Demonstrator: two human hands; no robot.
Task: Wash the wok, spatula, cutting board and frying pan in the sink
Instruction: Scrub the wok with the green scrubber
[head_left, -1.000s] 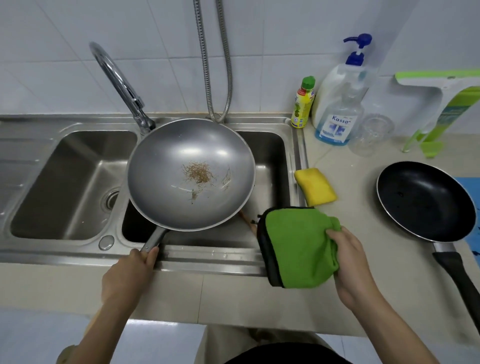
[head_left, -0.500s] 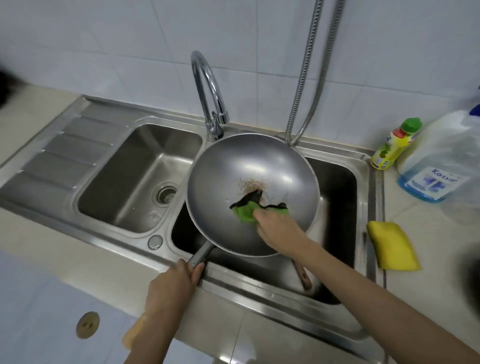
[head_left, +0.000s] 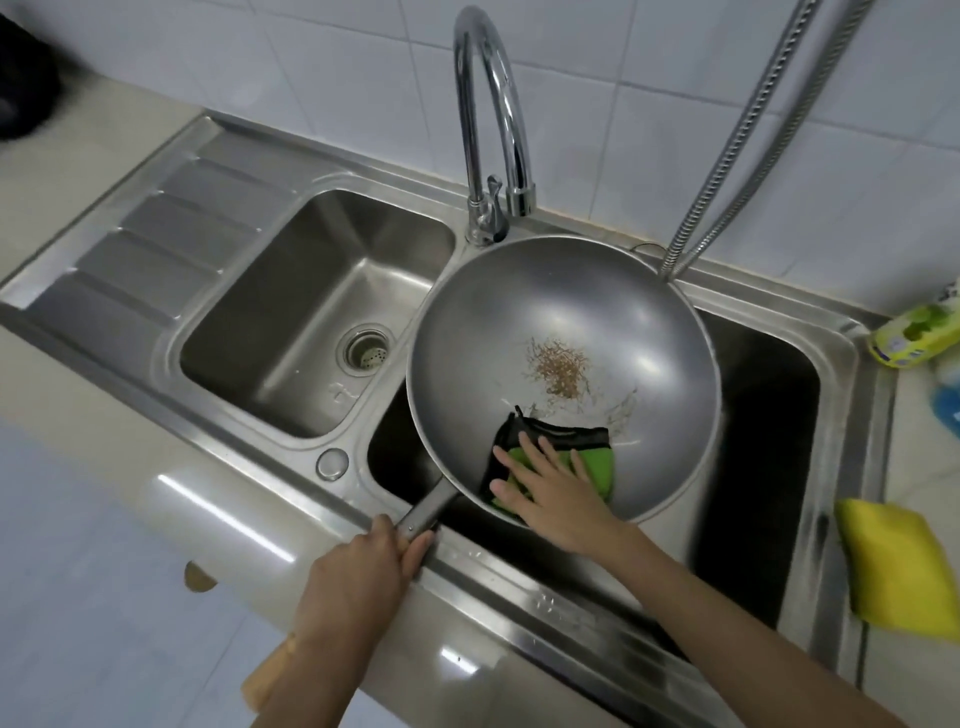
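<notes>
Wok (head_left: 563, 374) sits tilted over the right basin of the sink (head_left: 171, 291), rim just under the tap (head_left: 491, 130). My left hand (head_left: 358, 566) grips the wok handle; right hand (head_left: 550, 486) lies spread, fingers flat, pressing a green cloth (head_left: 597, 462) on the near wall.

Risk: brown residue (head_left: 558, 364) lies beyond the cloth, untouched; no water visible, so a dry wipe may only smear it. Hard pressing could tip the wok off its perch.

Around: hose (head_left: 737, 145) touches the far rim; yellow sponge (head_left: 896, 566) on the desk, right. Spatula, board, pan not in view.
</notes>
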